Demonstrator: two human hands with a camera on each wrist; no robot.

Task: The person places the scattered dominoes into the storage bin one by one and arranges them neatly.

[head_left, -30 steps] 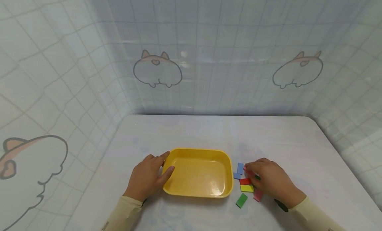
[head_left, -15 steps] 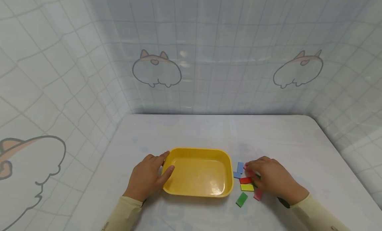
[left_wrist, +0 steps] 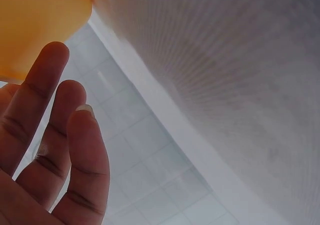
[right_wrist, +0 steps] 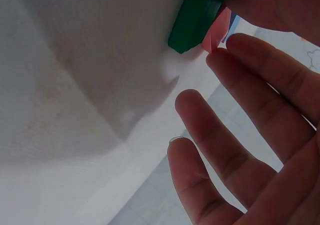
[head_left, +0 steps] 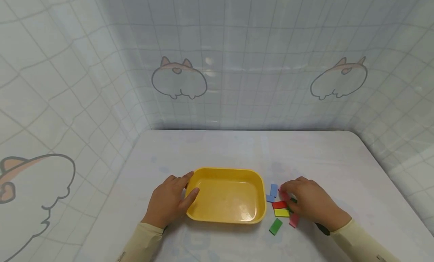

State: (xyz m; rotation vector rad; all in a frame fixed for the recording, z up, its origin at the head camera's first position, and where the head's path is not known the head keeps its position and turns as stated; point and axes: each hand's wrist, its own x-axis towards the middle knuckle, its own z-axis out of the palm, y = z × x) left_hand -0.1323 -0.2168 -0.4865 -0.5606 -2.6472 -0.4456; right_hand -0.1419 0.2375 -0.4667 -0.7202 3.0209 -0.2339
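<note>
A shallow yellow tray point(head_left: 225, 221) stands on the table, with my left hand point(head_left: 167, 201) at its left side. The left thumb lies over the rim, and the other fingers are along the outside; the left wrist view shows the fingers point(left_wrist: 42, 80) beside the yellow wall. Right of the tray, my right hand point(head_left: 306, 201) is low over small coloured blocks. Its fingertips and thumb are at either end of a pink block point(head_left: 284, 196), partly hidden by the hand. In the right wrist view a green block point(right_wrist: 195, 22) is against the thumb.
Near the right hand lie two blue blocks point(head_left: 273, 189), a red block point(head_left: 279, 204), a yellow block point(head_left: 281, 213), a second pink block point(head_left: 294, 220) and a green block point(head_left: 275, 226). A white tiled-pattern curtain point(head_left: 237, 85) rises behind the table point(head_left: 217, 149).
The right hand shifts slightly right among the blocks. The left hand keeps its place at the tray's rim.
</note>
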